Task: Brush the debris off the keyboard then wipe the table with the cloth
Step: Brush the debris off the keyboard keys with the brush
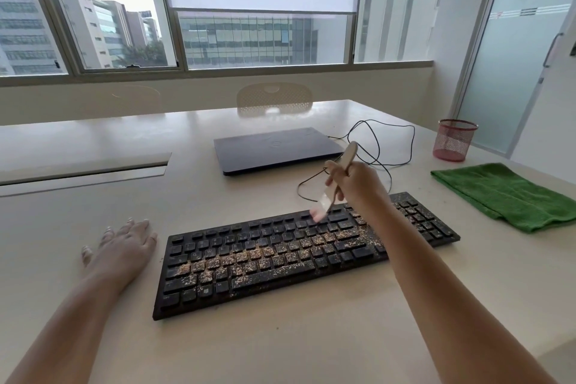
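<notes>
Two hands: both in the head view, only one at work.
Right hand (352, 184): fingers curled round the pale handle of the brush (335, 182); grip sits about mid-handle, handle tilted up and away, bristle end angled down toward the person.
Brush tip: at or just above the top key rows, right of centre; blurred, so contact cannot be confirmed.
Left hand (124, 243): flat on the table (311, 346), fingers spread and straight, holding nothing; just left of the keyboard (299, 256), not touching it. Probably there as a brace.
Debris (268, 254): tan crumbs in a band along the middle rows, thick at left and centre; a few specks on the table by the front edge. Brushing looks barely begun.
Cloth (511, 193): green, folded, far right of the table, well apart from both hands; untouched, within the right hand's reach for wiping.
Mesh cup (454, 140): red, upright behind the cloth; nothing visible through the mesh.
Laptop (277, 150): shut, behind the keyboard, cable looping beside it.
</notes>
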